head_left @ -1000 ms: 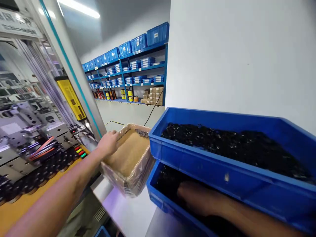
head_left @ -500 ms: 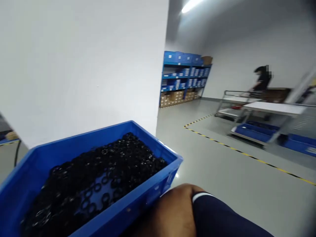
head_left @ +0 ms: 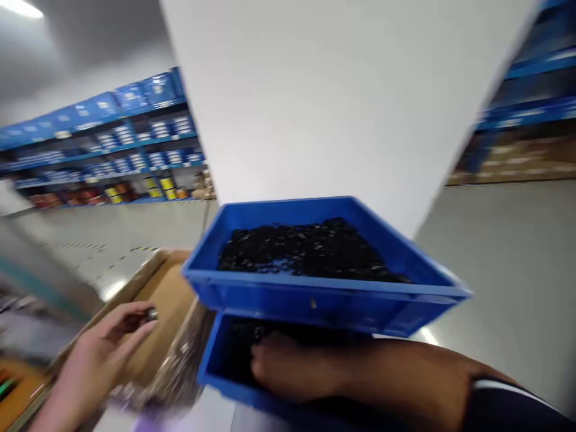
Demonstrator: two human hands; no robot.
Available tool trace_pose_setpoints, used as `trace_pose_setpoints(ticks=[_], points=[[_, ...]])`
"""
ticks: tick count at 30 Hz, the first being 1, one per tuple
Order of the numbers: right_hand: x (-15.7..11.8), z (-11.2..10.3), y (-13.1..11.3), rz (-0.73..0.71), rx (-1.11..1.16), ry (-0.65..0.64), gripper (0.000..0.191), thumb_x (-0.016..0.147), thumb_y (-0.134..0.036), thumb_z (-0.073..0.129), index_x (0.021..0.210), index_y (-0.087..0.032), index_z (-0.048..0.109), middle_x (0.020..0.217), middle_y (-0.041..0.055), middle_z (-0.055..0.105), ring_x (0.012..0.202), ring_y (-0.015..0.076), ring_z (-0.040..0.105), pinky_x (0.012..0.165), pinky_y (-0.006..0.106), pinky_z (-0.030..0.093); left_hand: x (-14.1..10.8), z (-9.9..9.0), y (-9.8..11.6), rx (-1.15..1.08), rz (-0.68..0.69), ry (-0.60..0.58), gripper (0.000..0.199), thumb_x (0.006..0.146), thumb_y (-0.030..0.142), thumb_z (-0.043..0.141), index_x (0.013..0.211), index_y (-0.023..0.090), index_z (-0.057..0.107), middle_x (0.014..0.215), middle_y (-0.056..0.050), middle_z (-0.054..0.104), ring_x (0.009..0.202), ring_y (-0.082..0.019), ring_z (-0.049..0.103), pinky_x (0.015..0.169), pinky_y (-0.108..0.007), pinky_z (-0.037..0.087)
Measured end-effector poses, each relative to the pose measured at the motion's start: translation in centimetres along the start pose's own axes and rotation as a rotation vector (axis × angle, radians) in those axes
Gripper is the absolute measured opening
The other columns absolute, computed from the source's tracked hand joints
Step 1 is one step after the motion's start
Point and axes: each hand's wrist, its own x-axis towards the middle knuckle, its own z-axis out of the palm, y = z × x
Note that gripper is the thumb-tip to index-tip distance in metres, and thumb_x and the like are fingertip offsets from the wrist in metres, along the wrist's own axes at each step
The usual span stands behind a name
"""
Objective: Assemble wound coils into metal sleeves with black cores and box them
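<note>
A white worktop (head_left: 216, 414) shows below the containers. A large blue plastic bin (head_left: 279, 297) is nearly half full of small black pieces (head_left: 315, 243), some ring-shaped. Below its front side is a second blue plastic bin (head_left: 225, 384), dark inside. At the left is a brown cardboard box (head_left: 186, 354) with clear plastic film; flat cardboard covers its inside. The right hand (head_left: 274, 366) reaches into the second bin; its fingers are hidden, so I am not able to say how closed they are. The left hand (head_left: 101, 354), over the box, pinches a small shiny metallic part (head_left: 152, 314) between thumb and forefinger.
</note>
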Motion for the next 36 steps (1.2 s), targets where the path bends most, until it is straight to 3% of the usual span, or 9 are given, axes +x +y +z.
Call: trace_pose_setpoints(ticks=[3, 6, 10, 13, 16, 18, 22, 25, 36], points=[[0.4, 0.0, -1.1, -0.107, -0.06, 0.033, 0.014, 0.076, -0.001, 0.06, 0.073, -0.012, 0.067, 0.078, 0.0097, 0.071, 0.068, 0.0188, 0.067, 0.067, 0.029, 0.052, -8.6, -1.0, 3.1, -0.136, -0.084, 0.095, 0.04, 0.069, 0.046, 0.082, 0.101, 0.022, 0.079, 0.084, -0.008, 0.079, 0.072, -0.021, 0.074, 0.066, -0.022, 0.06], [1.0, -1.4, -1.9, -0.138, -0.075, 0.156, 0.015, 0.086, -0.003, 0.056, 0.08, -0.011, 0.067, 0.086, 0.0128, 0.07, 0.076, 0.0204, 0.068, 0.071, 0.03, 0.053, -14.7, -1.0, 5.0, -0.267, -0.099, 0.158, 0.029, 0.072, 0.036, 0.083, 0.097, 0.023, 0.081, 0.098, -0.009, 0.078, 0.078, -0.018, 0.072, 0.072, -0.022, 0.059], [1.6, -4.7, -5.8, -0.259, -0.023, 0.334, 0.013, 0.096, -0.019, 0.058, 0.092, -0.013, 0.068, 0.11, 0.013, 0.065, 0.094, 0.0186, 0.066, 0.082, 0.03, 0.054, -19.7, -1.3, 5.4, -0.581, -0.186, 0.194, 0.026, 0.071, 0.029, 0.086, 0.096, 0.024, 0.081, 0.106, -0.01, 0.078, 0.084, -0.019, 0.074, 0.075, -0.023, 0.061], [1.3, -6.1, -10.2, -0.547, 0.166, 0.619, 0.014, 0.097, -0.026, 0.061, 0.092, -0.015, 0.067, 0.1, 0.009, 0.065, 0.086, 0.0142, 0.063, 0.074, 0.024, 0.053, -22.1, -0.9, 5.1, -0.769, -0.192, 0.2, 0.021, 0.071, 0.027, 0.087, 0.09, 0.024, 0.08, 0.104, -0.008, 0.079, 0.079, -0.017, 0.075, 0.077, -0.025, 0.062], [0.3, -5.5, -14.0, -0.856, 0.41, 0.896, 0.012, 0.097, -0.024, 0.062, 0.089, -0.014, 0.064, 0.081, 0.0048, 0.064, 0.071, 0.011, 0.06, 0.062, 0.021, 0.049, -24.0, -0.2, 5.1, -0.794, -0.193, 0.215, 0.02, 0.073, 0.024, 0.086, 0.093, 0.025, 0.08, 0.101, -0.007, 0.08, 0.079, -0.017, 0.076, 0.078, -0.025, 0.062], [-0.4, -4.4, -15.3, -0.933, 0.474, 0.913, 0.011, 0.097, -0.023, 0.062, 0.09, -0.014, 0.062, 0.077, 0.0038, 0.065, 0.068, 0.0104, 0.06, 0.061, 0.02, 0.049, -25.1, 0.0, 5.2, -0.738, -0.183, 0.244, 0.025, 0.072, 0.021, 0.086, 0.096, 0.026, 0.081, 0.105, -0.009, 0.08, 0.087, -0.02, 0.077, 0.079, -0.025, 0.062], [-1.2, -2.8, -15.9, -0.946, 0.543, 0.856, 0.012, 0.097, -0.026, 0.063, 0.09, -0.016, 0.059, 0.075, 0.0026, 0.066, 0.067, 0.0099, 0.062, 0.06, 0.019, 0.05, -26.3, 0.1, 5.6, -0.65, -0.124, 0.298, 0.018, 0.069, 0.016, 0.086, 0.084, 0.024, 0.082, 0.112, -0.012, 0.079, 0.096, -0.026, 0.078, 0.077, -0.026, 0.064], [-1.3, -2.6, -15.8, -0.917, 0.593, 0.815, 0.015, 0.097, -0.028, 0.063, 0.088, -0.017, 0.06, 0.074, 0.0024, 0.067, 0.066, 0.0095, 0.063, 0.062, 0.019, 0.052, -26.1, 0.2, 6.0, -0.659, -0.128, 0.315, 0.027, 0.067, 0.012, 0.086, 0.089, 0.028, 0.082, 0.099, -0.008, 0.082, 0.085, -0.022, 0.079, 0.073, -0.022, 0.063], [-1.2, -2.6, -15.3, -0.888, 0.626, 0.774, 0.017, 0.098, -0.024, 0.059, 0.085, -0.015, 0.063, 0.078, 0.0045, 0.069, 0.074, 0.0096, 0.068, 0.071, 0.016, 0.056, -24.9, 1.6, 6.0, -0.658, -0.203, 0.216, 0.033, 0.067, 0.015, 0.087, 0.096, 0.031, 0.082, 0.094, -0.004, 0.083, 0.076, -0.02, 0.079, 0.071, -0.02, 0.063]])
